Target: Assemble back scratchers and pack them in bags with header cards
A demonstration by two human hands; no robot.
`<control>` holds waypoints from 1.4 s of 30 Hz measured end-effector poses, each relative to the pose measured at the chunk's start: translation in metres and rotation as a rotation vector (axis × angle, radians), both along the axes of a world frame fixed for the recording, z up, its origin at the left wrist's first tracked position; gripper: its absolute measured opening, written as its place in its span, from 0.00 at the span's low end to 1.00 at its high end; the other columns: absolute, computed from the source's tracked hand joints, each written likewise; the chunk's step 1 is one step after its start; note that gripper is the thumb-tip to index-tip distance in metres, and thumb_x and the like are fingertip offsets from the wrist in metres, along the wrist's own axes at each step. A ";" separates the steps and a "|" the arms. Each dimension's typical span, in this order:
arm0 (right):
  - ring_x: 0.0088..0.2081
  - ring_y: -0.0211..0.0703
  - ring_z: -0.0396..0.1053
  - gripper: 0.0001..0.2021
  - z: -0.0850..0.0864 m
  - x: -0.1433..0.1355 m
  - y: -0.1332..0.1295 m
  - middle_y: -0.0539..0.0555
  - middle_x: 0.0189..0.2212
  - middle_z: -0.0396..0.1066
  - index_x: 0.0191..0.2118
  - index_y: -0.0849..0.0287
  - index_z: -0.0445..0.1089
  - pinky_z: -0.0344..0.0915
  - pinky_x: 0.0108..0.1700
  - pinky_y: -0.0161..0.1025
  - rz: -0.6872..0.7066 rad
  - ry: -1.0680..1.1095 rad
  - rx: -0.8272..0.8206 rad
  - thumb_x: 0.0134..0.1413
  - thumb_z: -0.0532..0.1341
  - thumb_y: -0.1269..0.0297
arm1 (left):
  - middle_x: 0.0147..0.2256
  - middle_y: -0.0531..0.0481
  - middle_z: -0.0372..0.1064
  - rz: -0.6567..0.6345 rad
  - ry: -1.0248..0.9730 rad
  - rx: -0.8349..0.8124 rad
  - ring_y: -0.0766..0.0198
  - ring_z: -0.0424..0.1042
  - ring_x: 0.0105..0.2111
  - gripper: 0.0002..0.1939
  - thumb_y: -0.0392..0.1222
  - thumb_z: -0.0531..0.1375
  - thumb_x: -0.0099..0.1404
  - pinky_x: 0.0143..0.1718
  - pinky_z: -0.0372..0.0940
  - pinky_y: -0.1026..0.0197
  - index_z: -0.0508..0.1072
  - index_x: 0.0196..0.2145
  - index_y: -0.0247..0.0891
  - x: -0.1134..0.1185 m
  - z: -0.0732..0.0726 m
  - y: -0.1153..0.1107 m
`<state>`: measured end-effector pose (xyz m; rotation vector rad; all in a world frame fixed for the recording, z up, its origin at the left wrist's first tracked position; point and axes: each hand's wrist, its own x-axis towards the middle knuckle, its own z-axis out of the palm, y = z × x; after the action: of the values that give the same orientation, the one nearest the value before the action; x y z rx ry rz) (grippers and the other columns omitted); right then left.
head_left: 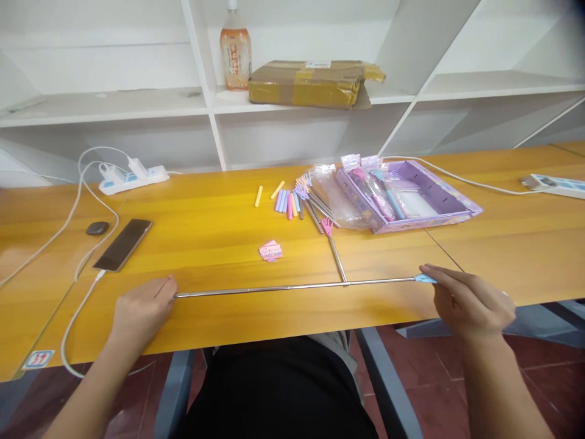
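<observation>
A telescopic back scratcher (287, 287), drawn out long, spans the space between my two hands above the table's front part. My left hand (142, 306) is closed around the end of its metal rod. With the fingers of my right hand (473, 302) I pinch its light blue claw head. A pink-headed back scratcher (337, 251) lies just beyond the rod. Farther back is a pile of back scratchers (315, 198) with coloured claws, beside several pastel handle sleeves (287, 203). Small pink cards (270, 250) lie stacked in the middle of the table.
A purple box (439, 216) at the back right holds bagged back scratchers (379, 192). At left are a phone (123, 245) on a cable, a small black object (97, 228) and a power strip (134, 180). A bottle (236, 52) and a taped carton (311, 83) stand on the shelf.
</observation>
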<state>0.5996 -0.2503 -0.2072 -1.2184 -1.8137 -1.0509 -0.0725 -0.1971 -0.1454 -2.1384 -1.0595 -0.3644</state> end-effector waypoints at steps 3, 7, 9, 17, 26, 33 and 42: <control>0.27 0.36 0.80 0.14 -0.004 0.012 -0.004 0.49 0.31 0.84 0.39 0.50 0.85 0.71 0.34 0.29 -0.085 0.050 -0.013 0.60 0.66 0.78 | 0.21 0.55 0.66 0.017 0.004 -0.008 0.63 0.65 0.23 0.19 0.30 0.61 0.73 0.28 0.55 0.58 0.68 0.24 0.41 -0.009 0.002 -0.005; 0.35 0.38 0.83 0.12 -0.007 0.002 -0.007 0.53 0.38 0.85 0.43 0.51 0.84 0.74 0.40 0.29 -0.179 0.118 -0.255 0.65 0.63 0.73 | 0.23 0.53 0.68 0.034 0.007 -0.086 0.61 0.68 0.24 0.17 0.29 0.58 0.73 0.28 0.54 0.56 0.69 0.26 0.42 -0.016 0.001 -0.006; 0.41 0.42 0.84 0.11 -0.007 -0.005 -0.006 0.55 0.42 0.85 0.47 0.52 0.82 0.75 0.45 0.31 -0.180 0.153 -0.355 0.67 0.63 0.70 | 0.25 0.52 0.70 0.063 0.011 -0.119 0.59 0.71 0.27 0.15 0.29 0.57 0.72 0.29 0.56 0.56 0.70 0.28 0.42 -0.016 -0.001 -0.006; 0.39 0.48 0.80 0.09 0.006 -0.018 -0.016 0.61 0.47 0.80 0.53 0.54 0.71 0.73 0.39 0.40 -0.079 0.287 -0.557 0.72 0.59 0.62 | 0.27 0.49 0.72 0.222 -0.084 -0.213 0.56 0.72 0.31 0.15 0.35 0.55 0.75 0.33 0.60 0.55 0.73 0.30 0.41 -0.018 -0.001 -0.008; 0.35 0.51 0.78 0.08 -0.008 -0.028 -0.017 0.58 0.39 0.79 0.42 0.53 0.72 0.68 0.36 0.44 -0.169 0.316 -0.505 0.64 0.57 0.71 | 0.26 0.50 0.73 0.189 -0.075 -0.186 0.59 0.74 0.29 0.14 0.33 0.57 0.72 0.32 0.59 0.57 0.76 0.28 0.41 -0.006 -0.006 -0.009; 0.32 0.49 0.76 0.10 -0.009 -0.028 -0.009 0.57 0.37 0.81 0.40 0.55 0.74 0.64 0.35 0.42 -0.228 0.326 -0.498 0.64 0.56 0.71 | 0.26 0.48 0.76 0.265 -0.083 -0.284 0.56 0.75 0.27 0.14 0.36 0.57 0.70 0.29 0.57 0.57 0.78 0.28 0.41 -0.002 -0.008 -0.006; 0.25 0.38 0.67 0.11 0.027 -0.194 0.019 0.50 0.30 0.76 0.36 0.56 0.71 0.57 0.30 0.38 0.016 0.204 -0.475 0.62 0.56 0.79 | 0.33 0.41 0.81 0.418 -0.079 -0.808 0.51 0.82 0.33 0.12 0.36 0.56 0.73 0.29 0.59 0.59 0.80 0.37 0.39 0.144 0.006 -0.020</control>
<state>0.4054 -0.2317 -0.1805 -1.5182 -1.9645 -0.4709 0.0713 -0.2169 -0.1390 -2.4788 -1.8862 0.2304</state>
